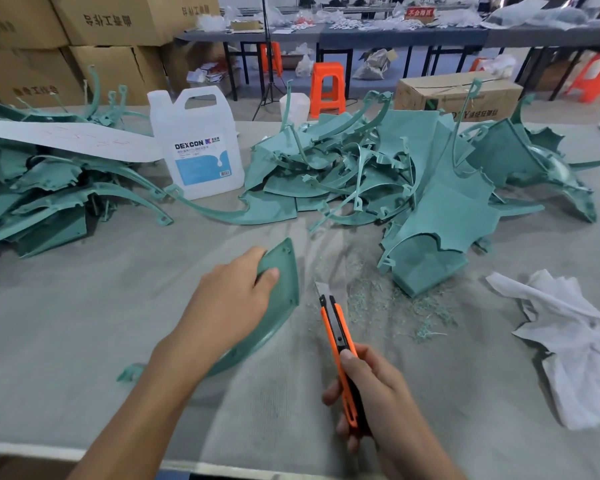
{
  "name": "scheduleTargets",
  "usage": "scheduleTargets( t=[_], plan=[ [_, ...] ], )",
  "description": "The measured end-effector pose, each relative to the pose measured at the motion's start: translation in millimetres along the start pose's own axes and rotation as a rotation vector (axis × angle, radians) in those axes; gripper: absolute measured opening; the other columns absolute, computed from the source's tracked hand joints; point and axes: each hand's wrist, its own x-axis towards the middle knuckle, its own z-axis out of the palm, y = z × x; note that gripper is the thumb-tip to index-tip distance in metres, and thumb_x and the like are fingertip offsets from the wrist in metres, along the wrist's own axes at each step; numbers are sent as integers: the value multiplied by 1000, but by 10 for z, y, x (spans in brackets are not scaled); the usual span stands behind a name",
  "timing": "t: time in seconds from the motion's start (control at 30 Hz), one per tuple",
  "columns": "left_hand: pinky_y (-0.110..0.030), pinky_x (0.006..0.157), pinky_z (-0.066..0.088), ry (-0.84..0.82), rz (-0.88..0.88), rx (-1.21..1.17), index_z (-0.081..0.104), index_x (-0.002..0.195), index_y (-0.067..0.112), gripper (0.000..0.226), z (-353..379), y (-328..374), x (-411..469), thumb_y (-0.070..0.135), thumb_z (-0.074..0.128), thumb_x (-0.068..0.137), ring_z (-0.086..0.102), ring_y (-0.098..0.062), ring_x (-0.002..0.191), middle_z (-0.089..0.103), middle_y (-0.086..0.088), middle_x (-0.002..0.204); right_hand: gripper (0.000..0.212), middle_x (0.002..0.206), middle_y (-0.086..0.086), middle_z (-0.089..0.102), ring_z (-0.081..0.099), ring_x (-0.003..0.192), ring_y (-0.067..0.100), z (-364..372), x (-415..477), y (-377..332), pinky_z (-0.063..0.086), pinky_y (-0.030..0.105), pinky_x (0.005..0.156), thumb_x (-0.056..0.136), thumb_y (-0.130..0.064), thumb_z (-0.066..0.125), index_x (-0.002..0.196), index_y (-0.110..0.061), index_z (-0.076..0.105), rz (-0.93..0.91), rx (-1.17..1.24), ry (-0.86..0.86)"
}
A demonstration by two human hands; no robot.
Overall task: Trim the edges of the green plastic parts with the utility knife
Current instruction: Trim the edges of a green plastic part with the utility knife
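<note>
Cartons [94, 19] stack up behind a long tabletop [66, 323] covered in grey cloth. Along its far edge lie two heaps of green parts, one at the far left corner [42, 199] and a bigger one from the middle to the right [395, 181], with a white jug [198, 143] between them. A crumpled rag [575, 341] sits toward the right edge, and green shavings [378, 299] are scattered just beside the knife tip.

The part [283, 289] in work is near the middle of the tabletop, closer to the near edge. It is a curved fin with a broad top and a tail running under the wrist. The left hand [236, 296] grips that broad top, thumb on the face and fingers curled behind. The right hand [371, 393] is wrapped round the handle of the orange knife [336, 334]. Its blade is out, points to the far edge, and is close to the part's right rim but not touching it.

The part looks thin and light. It is probably stiff across the broad face, springy along the tail, and smooth enough to slip. The best hold is likely on the broad end, near the rim being cut, with the fingers kept behind the blade's path.
</note>
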Motion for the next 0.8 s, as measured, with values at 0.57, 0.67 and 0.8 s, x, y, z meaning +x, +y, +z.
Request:
scheduleTargets(
  t=[0.57,0.67,0.8],
  plan=[
    [-37,55,40,-282,-72,10,29,94,27,7,81,58,-82,26,36,95,56,-25,65,58,-6,68,12,76,14,69,58,44,27,509,-16,120,47,27,36,108,-25,42,119,-20,46,197,205,-179],
    [-39,56,41,-320,-79,-10,29,91,27,9,53,66,-75,25,35,97,56,-25,63,58,-6,68,10,76,13,69,56,43,26,546,-23,146,46,26,36,108,-26,41,117,-24,45,188,176,-179],
    [-37,56,38,-414,-81,-34,29,93,27,10,-1,66,-66,23,37,97,51,-22,59,54,-4,67,8,76,11,69,55,43,25,566,-22,177,46,26,37,108,-28,40,113,-24,44,159,135,-198]
  ],
)
